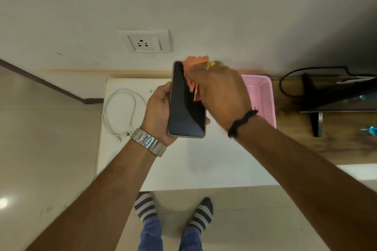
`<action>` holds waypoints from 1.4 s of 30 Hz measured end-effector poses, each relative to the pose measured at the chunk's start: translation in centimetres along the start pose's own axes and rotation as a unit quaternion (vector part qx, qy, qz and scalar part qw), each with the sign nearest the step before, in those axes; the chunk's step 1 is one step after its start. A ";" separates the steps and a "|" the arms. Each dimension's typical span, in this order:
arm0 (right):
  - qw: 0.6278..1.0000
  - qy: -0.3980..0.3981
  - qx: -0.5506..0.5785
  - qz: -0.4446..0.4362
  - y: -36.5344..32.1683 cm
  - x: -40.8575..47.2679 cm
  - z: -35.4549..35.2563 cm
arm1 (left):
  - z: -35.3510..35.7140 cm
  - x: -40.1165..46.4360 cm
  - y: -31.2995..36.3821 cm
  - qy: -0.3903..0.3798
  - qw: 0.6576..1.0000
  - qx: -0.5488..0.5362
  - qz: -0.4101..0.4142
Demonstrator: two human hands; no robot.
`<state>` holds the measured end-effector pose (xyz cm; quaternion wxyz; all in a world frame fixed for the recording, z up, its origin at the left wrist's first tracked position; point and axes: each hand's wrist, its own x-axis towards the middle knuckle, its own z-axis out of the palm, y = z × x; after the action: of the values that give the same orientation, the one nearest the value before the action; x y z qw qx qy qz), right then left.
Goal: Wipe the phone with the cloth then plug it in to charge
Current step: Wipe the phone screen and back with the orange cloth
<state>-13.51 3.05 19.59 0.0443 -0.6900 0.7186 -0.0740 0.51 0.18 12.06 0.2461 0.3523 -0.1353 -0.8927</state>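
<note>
A person in striped socks (pixel 202 213) stands at a white table (pixel 204 161), both forearms reaching forward over it. The left hand (pixel 158 112), a metal watch (pixel 148 141) at the wrist, cradles the phone (pixel 186 102) from below, thumb along its left edge and fingertips showing past the right edge, dark screen facing up and held clear of the table. The right hand (pixel 221 89) bunches an orange cloth (pixel 193 71) and presses it to the upper right of the screen; the wipe appears under way. The phone is held only by its edges, so a hard stroke could lever it out of the palm and drop it onto the table. A white cable (pixel 120 112) lies coiled on the table to the left, its plugs loose near the watch; no charger block is visible. A pink basket (pixel 263 96) sits just behind the right hand. On the wall beyond, the socket (pixel 145 41) stands empty.
</note>
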 end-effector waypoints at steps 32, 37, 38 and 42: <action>0.999 0.002 0.035 0.038 0.0 -2.6 0.1 | 1.0 1.0 0.8 0.036 0.999 0.005 0.001; 0.985 -0.085 0.145 -0.021 -2.5 -8.0 0.5 | 0.8 1.1 1.0 0.055 0.998 0.029 0.002; 0.991 -0.070 0.115 -0.020 -1.9 -7.0 0.3 | 0.8 1.0 0.8 0.053 0.998 0.031 -0.010; 0.995 0.004 0.091 0.039 -0.6 -4.5 0.3 | 1.1 1.1 1.2 0.053 0.998 0.042 -0.013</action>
<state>-12.70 7.55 19.19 0.1069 -0.6546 0.7352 -0.1398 -0.53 -1.33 12.70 0.2263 0.4108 -0.1544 -0.8696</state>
